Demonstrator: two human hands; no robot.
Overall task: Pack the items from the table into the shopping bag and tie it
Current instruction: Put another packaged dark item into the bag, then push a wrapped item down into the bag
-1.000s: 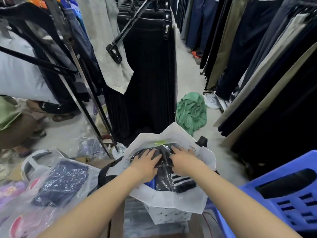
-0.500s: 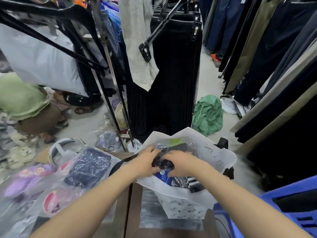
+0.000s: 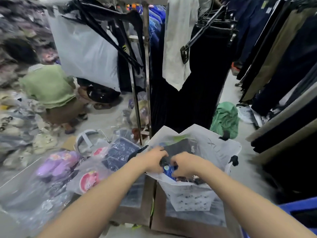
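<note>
A white shopping bag [image 3: 217, 152] with black handles stands open on the table's right end. Inside it lie dark plastic-wrapped garments [image 3: 181, 147] and a blue packet [image 3: 167, 170]. My left hand [image 3: 152, 159] and my right hand [image 3: 184, 163] are both down in the bag's mouth, fingers curled and pinching the dark wrapped item between them. On the table to the left lie more wrapped items: a navy garment [image 3: 118, 152], a purple one [image 3: 57, 164] and a pack with a red round label [image 3: 89, 180].
A metal rack pole [image 3: 146, 71] with hanging dark clothes stands right behind the bag. A person in a green top [image 3: 49, 86] crouches at left. A green cloth heap [image 3: 225, 120] lies on the aisle floor. A blue plastic crate [image 3: 298, 207] sits at lower right.
My hands went from pressing flat on the items in the bag to pinching together at its middle. The view swung left, so the bag now sits further right.
</note>
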